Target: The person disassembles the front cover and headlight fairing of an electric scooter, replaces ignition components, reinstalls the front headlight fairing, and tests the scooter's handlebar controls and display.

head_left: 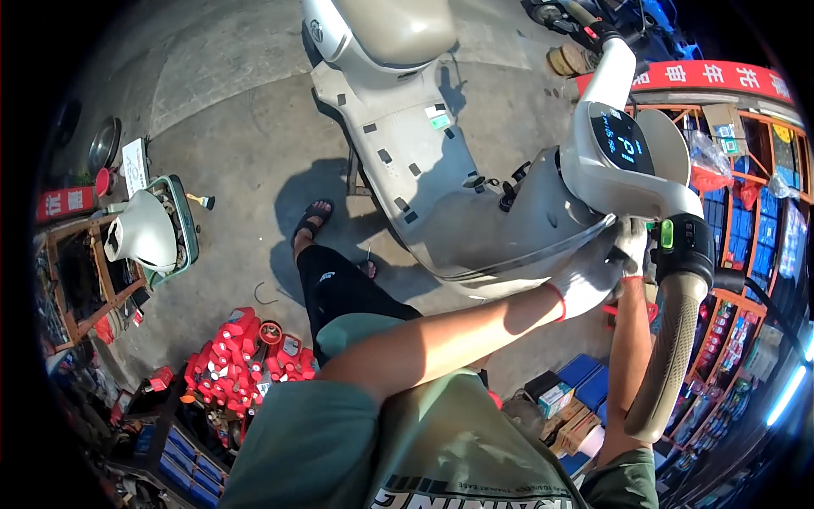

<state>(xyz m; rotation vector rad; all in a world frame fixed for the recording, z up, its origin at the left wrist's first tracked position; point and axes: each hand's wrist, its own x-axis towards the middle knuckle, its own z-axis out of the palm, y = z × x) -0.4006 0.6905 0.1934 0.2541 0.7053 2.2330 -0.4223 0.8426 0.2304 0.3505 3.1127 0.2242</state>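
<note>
A pale scooter stands in front of me, its handlebar (632, 180) and lit display (621, 138) at the right. Both my hands wear white gloves and meet below the handlebar, by the upper end of the front panel's curved edge (526, 254). My left hand (587, 282) reaches across with fingers closed near a small dark piece I cannot identify. Right beside it, my right hand (630, 244) points up under the handlebar, its fingers pressed together. What either hand holds is hidden. The ribbed beige grip (670, 356) passes over my right forearm.
The scooter's floorboard (407, 161) and seat (398, 30) extend away from me. Red bottles (242, 356) are piled at lower left. A pale cover (148, 233) rests on a green-edged stool, near a brush (201, 201). Stocked shelves (733, 246) line the right; boxes (577, 424) lie below.
</note>
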